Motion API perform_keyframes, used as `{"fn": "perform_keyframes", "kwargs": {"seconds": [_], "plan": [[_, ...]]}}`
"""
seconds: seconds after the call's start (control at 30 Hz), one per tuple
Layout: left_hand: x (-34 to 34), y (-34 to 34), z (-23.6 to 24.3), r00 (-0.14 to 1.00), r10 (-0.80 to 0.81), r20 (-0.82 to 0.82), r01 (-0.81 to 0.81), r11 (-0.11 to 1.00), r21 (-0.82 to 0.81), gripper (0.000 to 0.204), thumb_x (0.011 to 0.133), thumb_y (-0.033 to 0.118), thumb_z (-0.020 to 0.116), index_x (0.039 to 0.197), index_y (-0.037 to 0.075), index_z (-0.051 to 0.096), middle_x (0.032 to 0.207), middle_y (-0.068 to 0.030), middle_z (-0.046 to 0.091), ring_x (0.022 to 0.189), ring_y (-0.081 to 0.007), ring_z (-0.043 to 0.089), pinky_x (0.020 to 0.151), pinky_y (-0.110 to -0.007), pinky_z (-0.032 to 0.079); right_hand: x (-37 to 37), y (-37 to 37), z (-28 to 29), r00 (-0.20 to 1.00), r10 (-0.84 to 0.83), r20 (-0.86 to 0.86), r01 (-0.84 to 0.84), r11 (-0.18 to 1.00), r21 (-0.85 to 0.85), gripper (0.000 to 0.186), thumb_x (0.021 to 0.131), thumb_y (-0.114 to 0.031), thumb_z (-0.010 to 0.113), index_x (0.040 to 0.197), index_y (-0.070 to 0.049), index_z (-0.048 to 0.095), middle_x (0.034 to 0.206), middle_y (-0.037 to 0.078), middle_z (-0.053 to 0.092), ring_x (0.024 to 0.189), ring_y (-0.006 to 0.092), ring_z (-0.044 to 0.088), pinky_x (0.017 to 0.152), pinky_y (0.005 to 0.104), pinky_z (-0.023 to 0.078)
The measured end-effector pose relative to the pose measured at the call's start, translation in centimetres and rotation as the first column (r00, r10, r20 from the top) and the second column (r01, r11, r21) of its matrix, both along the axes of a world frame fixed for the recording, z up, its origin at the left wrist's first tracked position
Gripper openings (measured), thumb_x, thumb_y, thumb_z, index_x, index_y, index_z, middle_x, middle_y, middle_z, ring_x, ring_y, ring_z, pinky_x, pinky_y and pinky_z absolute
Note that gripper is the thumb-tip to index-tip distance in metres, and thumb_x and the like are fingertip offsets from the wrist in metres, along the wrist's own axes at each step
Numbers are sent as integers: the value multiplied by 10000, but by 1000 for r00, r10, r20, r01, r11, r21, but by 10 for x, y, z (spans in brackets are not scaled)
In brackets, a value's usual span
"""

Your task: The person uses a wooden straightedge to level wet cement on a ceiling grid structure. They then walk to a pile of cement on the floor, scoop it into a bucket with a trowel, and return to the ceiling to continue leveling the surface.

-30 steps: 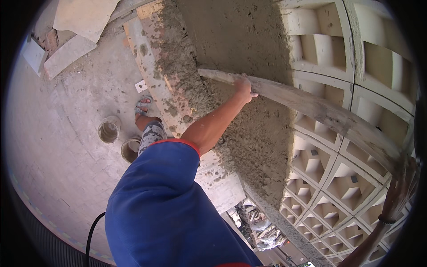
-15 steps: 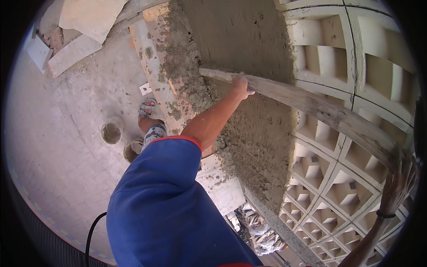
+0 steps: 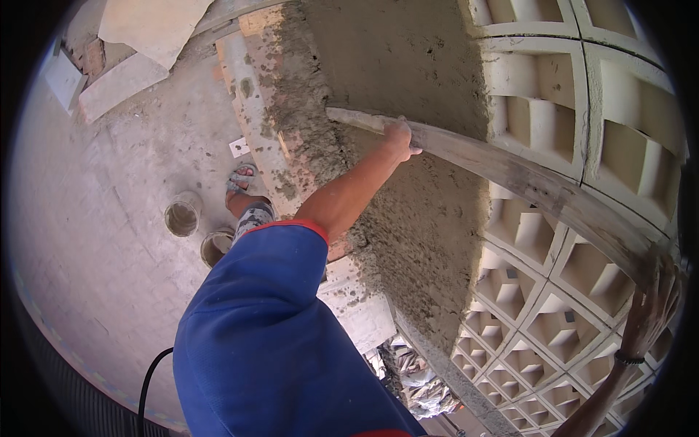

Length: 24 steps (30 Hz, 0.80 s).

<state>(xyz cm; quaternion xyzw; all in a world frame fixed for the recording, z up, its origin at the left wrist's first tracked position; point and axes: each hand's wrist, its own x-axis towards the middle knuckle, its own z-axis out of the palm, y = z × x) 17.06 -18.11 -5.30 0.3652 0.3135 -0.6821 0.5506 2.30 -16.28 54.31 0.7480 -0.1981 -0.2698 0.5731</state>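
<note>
A long wooden board [image 3: 502, 164] lies slantwise across a band of wet grey mortar [image 3: 397, 54] and over the pale patterned blocks [image 3: 561, 313] to the right. My left hand [image 3: 399, 140] is closed round the board near its far left end, over the mortar. At the far right, my right hand [image 3: 654, 298] holds the other end, its fingers long against the wood and its thumb hard to make out. A dark bracelet circles the right wrist. Rougher mortar shows below the board, smoother mortar above it.
Mortar-spattered planks [image 3: 251, 95] edge the band on the left. Two buckets [image 3: 183, 214] stand on the dusty floor beside a sandalled foot [image 3: 240, 177]. Broken slabs [image 3: 124, 84] lie at the upper left. Crumpled debris [image 3: 419, 382] lies at the bottom, below a ledge.
The board has shifted slightly toward the top of the picture against the blocks, with both hands still on it. The view itself has moved a little.
</note>
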Motion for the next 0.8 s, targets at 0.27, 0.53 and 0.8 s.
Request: {"fn": "perform_keyframes", "kwargs": {"seconds": [0.27,0.53,0.8], "plan": [[11,-2,1,1000,-3,-2,3,998,59,456,1008,299,365,1417,102,316,1474,-117,293,1276,-338,409,901,-556,530,4,-7,-6,991,-60,-123,47,993,-112,529,884,-255,546,1403,-208,449,1404,61,451,1294,291,406,1111,445,302],[15,-11,14,998,37,-48,-36,999,29,425,1011,279,348,1415,149,338,1484,-93,288,1292,-333,394,947,-582,485,10,-13,8,1000,-4,-30,3,999,-43,570,833,-133,586,1385,-209,466,1413,43,446,1308,292,394,1122,449,284],[28,-12,30,997,33,-65,-32,999,14,415,1009,245,341,1410,142,349,1455,-92,321,1258,-335,423,968,-592,454,6,-11,22,999,-19,-50,16,998,-54,531,855,-181,586,1374,-217,476,1417,28,446,1292,281,419,1108,458,308]]}}
